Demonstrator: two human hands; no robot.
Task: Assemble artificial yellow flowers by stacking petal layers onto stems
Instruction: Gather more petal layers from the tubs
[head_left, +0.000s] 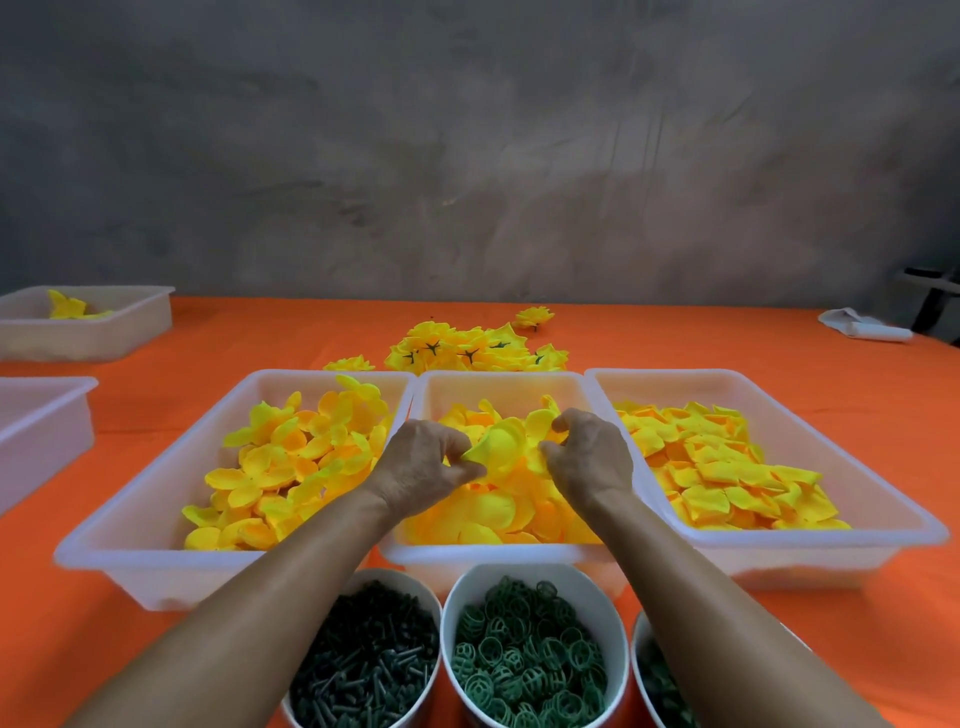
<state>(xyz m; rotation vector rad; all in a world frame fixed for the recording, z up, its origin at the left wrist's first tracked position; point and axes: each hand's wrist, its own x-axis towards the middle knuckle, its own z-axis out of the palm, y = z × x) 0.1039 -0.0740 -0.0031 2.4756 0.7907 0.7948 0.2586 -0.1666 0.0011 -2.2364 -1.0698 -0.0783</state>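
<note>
Petal layer (496, 449), yellow, sits pinched between both hands just above the middle tray (498, 382). Left hand (423, 465) has thumb + fingers clamped on its left edge; right hand (584, 457) has its grip curled onto petals at the right side, tho whether that's the same layer or the one behind it, can't tell. No stem visible in either hand, fingers hide whatever might be underneath.

Progress, judging from how things lie: well underway but far from over. Done so far: a pile of finished flowers (475, 351) on the orange surface (779, 343) behind the trays, some lying face down w/ green backs showing, plus a stray one (534, 317) further back and another (349, 363) near the left tray's far rim.

Left to do: lots. Left tray (156, 519) approx. half full of rounder petals, middle tray well stocked, right tray (883, 519) holds a flat layer of pointier pieces. Near edge: cup of dark green stems (366, 660), cup of green ring caps (527, 660), a third cup (655, 675) mostly hidden by the right forearm; first two are full.

Current flower looks early-stage: prob. separating or picking one layer, w/ stacking on a stem yet to come.

Off to the left: two more trays, far one (130, 322) w/ a few yellow bits, near one (52, 415) cut off by the frame.
</note>
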